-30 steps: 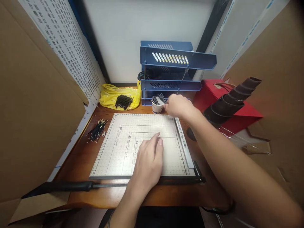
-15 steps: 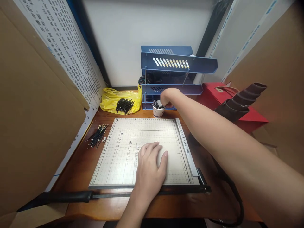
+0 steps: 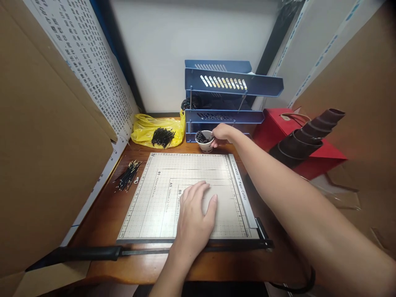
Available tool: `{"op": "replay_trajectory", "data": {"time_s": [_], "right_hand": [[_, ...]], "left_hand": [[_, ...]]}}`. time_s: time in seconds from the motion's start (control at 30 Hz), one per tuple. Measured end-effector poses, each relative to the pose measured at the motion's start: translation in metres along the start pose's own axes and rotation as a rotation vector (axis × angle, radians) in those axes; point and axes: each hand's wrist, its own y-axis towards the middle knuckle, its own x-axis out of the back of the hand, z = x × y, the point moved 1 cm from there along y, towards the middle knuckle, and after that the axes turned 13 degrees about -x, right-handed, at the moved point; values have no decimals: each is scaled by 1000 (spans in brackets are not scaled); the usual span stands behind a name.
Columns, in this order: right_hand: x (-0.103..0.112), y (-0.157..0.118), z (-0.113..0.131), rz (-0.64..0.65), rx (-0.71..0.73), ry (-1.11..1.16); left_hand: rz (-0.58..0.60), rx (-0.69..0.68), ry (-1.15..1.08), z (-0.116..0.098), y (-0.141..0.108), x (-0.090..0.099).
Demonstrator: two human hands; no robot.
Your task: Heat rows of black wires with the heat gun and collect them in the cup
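My left hand (image 3: 196, 212) rests on the gridded board of the paper cutter (image 3: 145, 218), fingers apart and holding nothing. At the back edge of the board, my right hand (image 3: 222, 134) grips the rim of a white paper cup (image 3: 204, 146). The cup leans so its mouth faces me, and dark thin pieces (image 3: 201, 137) show inside. To its left, a bundle of short black strips (image 3: 163, 137) lies on a yellow plastic bag (image 3: 140, 130). Loose black strips with light tips (image 3: 128, 176) lie left of the board, beside a small whitish piece (image 3: 136, 180).
A blue tiered tray rack (image 3: 233, 82) stands behind the cup. To the right are a red box (image 3: 270, 119) and a dark ribbed tube (image 3: 306, 138). The cutter's black handle (image 3: 89, 253) lies along the front left. Cardboard walls (image 3: 46, 165) close in both sides.
My right hand has come out of the cup's mouth to its right rim. The cup has tipped towards me, showing more of its inside. My left hand stays on the board.
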Motion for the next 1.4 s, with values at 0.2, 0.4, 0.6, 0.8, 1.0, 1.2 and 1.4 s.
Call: {"op": "replay_trajectory", "data": {"time_s": [0.2,0.4,0.6,0.8,1.0,1.2,1.4], "right_hand": [[1,-61,-21,12,117,137],[-7,-144,-47,106,291,275],[-21,-212,-66,-59,258,384],[-34,-235,-86,63,267,587],[-41,-239,-84,111,389,671],[-45,-243,-90,32,422,616],[-38,-252,-96,104,502,595]], "left_hand": [[-154,212,-221,1,13,6],[-171,159,-636,-8,25,17],[-162,114,-846,-42,-2,24],[-171,163,-749,-48,-26,31],[-226,84,-642,-48,-33,35],[-233,62,-657,-48,-35,38],[-200,20,-750,-51,-38,41]]}}
